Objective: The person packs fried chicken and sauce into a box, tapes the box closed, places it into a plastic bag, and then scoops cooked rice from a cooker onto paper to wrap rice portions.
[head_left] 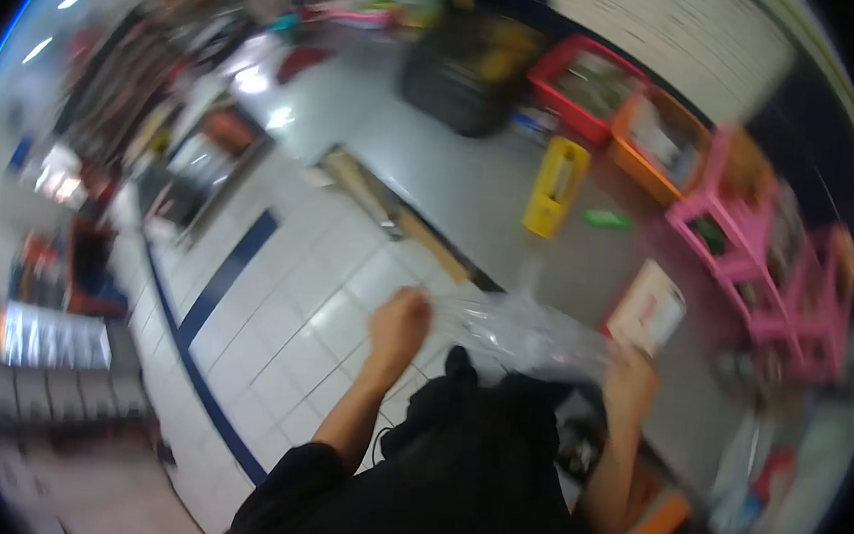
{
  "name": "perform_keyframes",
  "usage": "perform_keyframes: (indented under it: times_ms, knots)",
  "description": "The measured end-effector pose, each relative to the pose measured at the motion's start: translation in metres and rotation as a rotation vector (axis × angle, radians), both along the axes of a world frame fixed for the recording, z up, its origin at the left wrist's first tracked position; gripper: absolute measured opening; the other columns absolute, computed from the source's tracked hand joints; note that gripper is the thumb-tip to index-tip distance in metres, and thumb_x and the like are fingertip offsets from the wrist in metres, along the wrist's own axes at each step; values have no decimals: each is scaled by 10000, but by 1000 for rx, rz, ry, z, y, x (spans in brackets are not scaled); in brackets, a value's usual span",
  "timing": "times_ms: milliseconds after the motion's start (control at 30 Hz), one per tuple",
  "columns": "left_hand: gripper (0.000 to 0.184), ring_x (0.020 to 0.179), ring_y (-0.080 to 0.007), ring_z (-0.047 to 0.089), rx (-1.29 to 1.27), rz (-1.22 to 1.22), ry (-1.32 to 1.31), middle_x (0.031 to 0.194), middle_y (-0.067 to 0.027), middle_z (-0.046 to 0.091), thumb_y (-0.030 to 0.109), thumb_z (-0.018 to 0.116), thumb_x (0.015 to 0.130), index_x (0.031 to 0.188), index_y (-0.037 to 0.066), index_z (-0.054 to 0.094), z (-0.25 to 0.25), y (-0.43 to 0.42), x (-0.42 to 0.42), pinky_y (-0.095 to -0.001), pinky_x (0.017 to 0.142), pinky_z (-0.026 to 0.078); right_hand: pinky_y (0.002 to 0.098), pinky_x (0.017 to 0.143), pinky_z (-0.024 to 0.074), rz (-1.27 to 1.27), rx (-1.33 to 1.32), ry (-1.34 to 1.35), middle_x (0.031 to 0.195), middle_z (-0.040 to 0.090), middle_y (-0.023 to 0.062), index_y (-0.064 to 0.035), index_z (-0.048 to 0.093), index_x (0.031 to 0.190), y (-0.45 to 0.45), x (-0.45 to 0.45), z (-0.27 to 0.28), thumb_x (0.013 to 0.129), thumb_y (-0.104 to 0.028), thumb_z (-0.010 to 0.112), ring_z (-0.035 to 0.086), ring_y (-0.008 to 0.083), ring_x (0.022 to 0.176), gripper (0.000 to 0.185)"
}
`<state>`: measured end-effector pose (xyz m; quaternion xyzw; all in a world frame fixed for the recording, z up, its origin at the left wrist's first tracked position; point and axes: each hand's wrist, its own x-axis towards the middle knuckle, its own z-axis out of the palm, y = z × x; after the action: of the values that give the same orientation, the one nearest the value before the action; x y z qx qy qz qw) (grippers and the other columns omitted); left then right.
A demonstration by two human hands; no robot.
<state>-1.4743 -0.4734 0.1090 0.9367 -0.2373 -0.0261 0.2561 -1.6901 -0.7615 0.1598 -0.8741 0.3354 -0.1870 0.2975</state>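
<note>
A clear plastic bag [527, 333] stretches between my two hands in front of my body. My left hand [401, 320] is closed in a fist at the bag's left end, over the tiled floor. My right hand [630, 383] is closed at the other end, its fingers around the lower part of a small flat white box [648, 310] with red print. The bag's right end meets the same fingers; motion blur hides how it is held there.
On the grey table [463, 195] are a yellow tray [558, 187], a small green object [607, 219] and a black bin [461, 84]. Red [584, 87], orange [659, 150] and pink [741, 222] baskets line the back. A grey wheeled-looking case [66, 397] stands at left.
</note>
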Motion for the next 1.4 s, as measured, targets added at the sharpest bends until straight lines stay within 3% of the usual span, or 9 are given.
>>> perform_keyframes:
  times_ms: [200,333,467,633,700,900,1033,1167,1400]
  knots:
    - [333,890,-337,631,-72,-144,-502,944,-126,652,54,679,774,1103,95,651,66,-59,-47,-455,786,503,459,771,532,398,-6,-107,902,623,185,-27,585,894,69,47,24,818,-34,585,644,396,889,76]
    - [92,733,-303,660,-210,-188,-189,787,-83,670,113,640,928,965,81,717,36,-46,-26,-427,643,512,461,830,537,407,-179,-62,982,663,175,-64,608,1029,67,51,8,842,-33,574,655,380,956,193]
    - [160,589,-324,612,-142,1,-94,674,-130,619,168,637,955,1043,57,711,54,-10,2,-427,566,474,369,804,513,397,398,254,992,686,118,-105,635,1111,-45,11,-12,860,-244,710,665,270,932,296]
    - [315,588,-248,654,10,-27,312,634,-189,624,229,651,946,1208,65,715,65,18,3,-438,598,487,470,1011,475,-771,142,483,1407,513,238,-162,309,1562,-119,58,-56,744,-581,784,551,372,1261,1035]
    - [299,765,-357,715,-111,-75,244,785,-272,672,288,644,953,1085,43,751,37,34,-1,-445,678,525,537,1068,425,-737,216,596,1502,397,310,-198,147,1609,-143,67,-96,651,-675,779,462,465,1350,1244]
    - [383,655,-300,648,-219,272,399,760,-209,686,367,631,967,1051,11,745,-14,43,12,-406,642,500,476,1055,453,-92,19,593,1451,479,266,-189,103,1622,-134,68,-136,749,-423,782,572,421,1233,1131]
    - [396,586,-119,519,-363,332,839,591,-33,537,407,616,991,1126,62,757,26,15,12,-306,554,437,429,1107,420,477,881,142,1541,393,235,-139,192,1606,-60,66,-97,757,-130,771,468,306,1372,1027]
    - [367,522,-67,434,-400,-43,869,632,22,506,360,584,1026,1241,95,720,90,-17,4,-267,473,377,380,1172,308,1021,1234,323,1582,333,168,-57,207,1599,31,107,-57,817,-249,790,352,255,1429,994]
    - [338,743,-282,696,-185,-665,686,875,-182,706,293,579,1027,1318,141,658,112,-4,-39,-358,702,533,250,577,521,306,1935,-425,847,583,-62,-175,546,1239,76,132,-98,942,-373,664,566,65,660,377]
